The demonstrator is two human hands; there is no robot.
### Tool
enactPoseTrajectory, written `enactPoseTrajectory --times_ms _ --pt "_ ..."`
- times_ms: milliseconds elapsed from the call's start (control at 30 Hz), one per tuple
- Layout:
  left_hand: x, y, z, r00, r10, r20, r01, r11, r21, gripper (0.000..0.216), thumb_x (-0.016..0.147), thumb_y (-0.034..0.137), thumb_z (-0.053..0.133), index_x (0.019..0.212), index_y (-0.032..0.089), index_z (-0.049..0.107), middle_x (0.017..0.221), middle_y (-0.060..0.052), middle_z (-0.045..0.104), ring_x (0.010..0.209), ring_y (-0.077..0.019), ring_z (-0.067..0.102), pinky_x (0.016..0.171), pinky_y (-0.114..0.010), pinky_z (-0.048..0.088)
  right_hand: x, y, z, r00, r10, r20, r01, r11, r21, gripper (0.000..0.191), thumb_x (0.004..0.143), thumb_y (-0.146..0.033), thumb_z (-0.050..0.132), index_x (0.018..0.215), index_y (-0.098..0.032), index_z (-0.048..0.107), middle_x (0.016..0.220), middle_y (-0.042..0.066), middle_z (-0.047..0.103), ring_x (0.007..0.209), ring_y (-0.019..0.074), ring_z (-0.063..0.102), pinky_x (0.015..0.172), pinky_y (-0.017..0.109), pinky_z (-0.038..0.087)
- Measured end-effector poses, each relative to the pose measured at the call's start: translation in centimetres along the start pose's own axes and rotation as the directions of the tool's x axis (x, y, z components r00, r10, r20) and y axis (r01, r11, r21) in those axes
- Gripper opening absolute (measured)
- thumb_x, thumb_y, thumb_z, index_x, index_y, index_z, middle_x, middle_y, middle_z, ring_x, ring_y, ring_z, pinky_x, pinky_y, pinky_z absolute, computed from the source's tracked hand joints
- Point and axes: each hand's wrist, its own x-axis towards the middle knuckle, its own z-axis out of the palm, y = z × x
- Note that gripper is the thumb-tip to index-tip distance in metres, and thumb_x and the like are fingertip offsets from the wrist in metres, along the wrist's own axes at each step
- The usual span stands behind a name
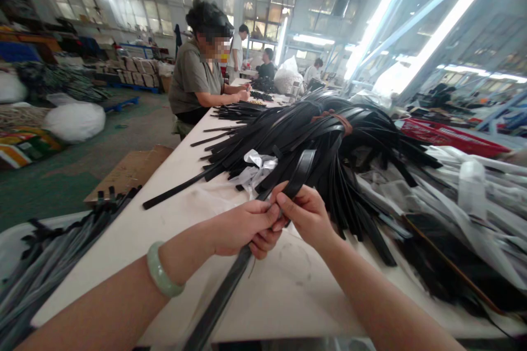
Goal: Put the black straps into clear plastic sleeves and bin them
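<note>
Both hands are close together over the near part of the table. My left hand (242,227), with a pale green bangle (158,270) on its wrist, has its fingers closed round a long black strap (222,304). The strap's lower length slants down toward the table's front edge. My right hand (308,215) pinches the strap's upper part, which curls up above the fingers. Where the fingertips meet, they hide what lies between them. Just behind the hands, a large bundle of black straps (296,115) is bound with a brown tie (335,119).
Crumpled clear plastic (257,170) lies by the bundle. More plastic wrapping (471,192) and dark strips cover the table's right side. Several strips fill a container (61,263) at lower left. A co-worker (195,71) stands at the table's left edge; cardboard (123,173) lies on the floor.
</note>
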Motion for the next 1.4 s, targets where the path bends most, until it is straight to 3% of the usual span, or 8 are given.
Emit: enactPoseTrajectory --times_ms 233,433,633,733,867,1000,1200,1400 --pt "0.4 -0.6 -0.2 0.999 -0.026 -0.046 0.029 0.996 0.085 0.043 0.086 0.058 0.053 0.072 0.019 0.039 0.054 0.010 0.023 0.044 -0.0048 0.015 0.039 -0.016 0.014 1.9 -1.5 -1.7 0.942 0.048 -0.333 0.062 0.948 0.312 0.026 0.076 -0.039 0.073 0.067 -0.015 0.066 0.038 -0.011 0.024 0.035 0.0032 0.020 0.034 0.014 0.027" --pt "0.1 -0.3 0.0 0.996 0.084 0.010 -0.084 0.992 0.090 0.048 0.082 0.063 0.055 0.070 0.019 0.039 0.054 0.010 0.024 0.044 -0.0041 0.016 0.039 -0.016 0.015 1.1 1.2 0.2 0.970 0.026 -0.242 -0.013 0.998 0.056 0.031 0.075 -0.043 0.073 0.065 -0.014 0.068 0.051 -0.002 0.054 0.041 0.0065 0.041 0.037 0.018 0.032" --pt "-0.2 0.1 -0.5 0.992 -0.046 -0.115 0.054 0.996 0.072 0.046 0.084 0.062 0.053 0.074 0.019 0.040 0.054 0.010 0.026 0.045 -0.0037 0.016 0.041 -0.015 0.016 1.3 -0.2 -1.1 0.917 -0.134 -0.375 0.115 0.991 -0.072 0.027 0.078 -0.042 0.071 0.074 -0.015 0.071 0.050 -0.004 0.049 0.040 0.0058 0.038 0.040 0.020 0.037" --pt "0.1 -0.2 -0.6 0.994 -0.020 -0.112 0.027 0.998 0.064 0.046 0.084 0.062 0.053 0.074 0.020 0.038 0.054 0.010 0.025 0.044 -0.0036 0.015 0.041 -0.015 0.015 0.7 -0.3 -0.5 0.946 -0.190 -0.262 0.152 0.976 -0.159 0.025 0.080 -0.041 0.070 0.077 -0.016 0.072 0.056 -0.001 0.056 0.042 0.0078 0.045 0.039 0.021 0.038" --pt "0.3 -0.2 -0.6 0.991 0.047 -0.126 -0.039 0.997 0.061 0.044 0.087 0.061 0.050 0.075 0.020 0.038 0.052 0.011 0.023 0.043 -0.0041 0.013 0.039 -0.015 0.015 0.3 0.3 0.4 0.997 -0.033 -0.073 0.032 0.999 -0.018 0.026 0.078 -0.041 0.071 0.075 -0.015 0.071 0.055 -0.002 0.053 0.045 0.0098 0.048 0.044 0.023 0.043" --pt "0.5 -0.5 -1.2 0.989 -0.017 -0.145 0.028 0.997 0.078 0.046 0.083 0.063 0.054 0.075 0.020 0.039 0.053 0.011 0.025 0.043 -0.0036 0.014 0.039 -0.014 0.013 1.6 -1.0 -1.5 0.977 -0.013 -0.214 0.071 0.961 0.267 0.029 0.079 -0.044 0.069 0.083 -0.015 0.071 0.046 -0.009 0.030 0.041 0.0061 0.030 0.042 0.018 0.038" --pt "0.9 -1.1 -1.7 0.985 -0.074 -0.157 0.089 0.991 0.095 0.049 0.080 0.066 0.055 0.073 0.020 0.038 0.052 0.011 0.025 0.042 -0.0034 0.015 0.039 -0.014 0.013 2.2 -1.0 -2.3 0.918 -0.081 -0.389 0.157 0.973 0.169 0.021 0.074 -0.034 0.076 0.069 -0.017 0.065 0.041 -0.010 0.033 0.038 0.0050 0.028 0.039 0.017 0.033" --pt "0.6 -0.5 -1.5 0.990 -0.010 -0.144 0.019 0.998 0.066 0.041 0.089 0.057 0.050 0.076 0.020 0.039 0.052 0.011 0.025 0.041 -0.0040 0.015 0.038 -0.014 0.016 1.4 1.9 0.0 0.992 0.107 -0.069 -0.101 0.991 0.092 0.028 0.072 -0.042 0.076 0.072 -0.016 0.069 0.049 -0.005 0.048 0.039 0.0078 0.041 0.041 0.022 0.040"
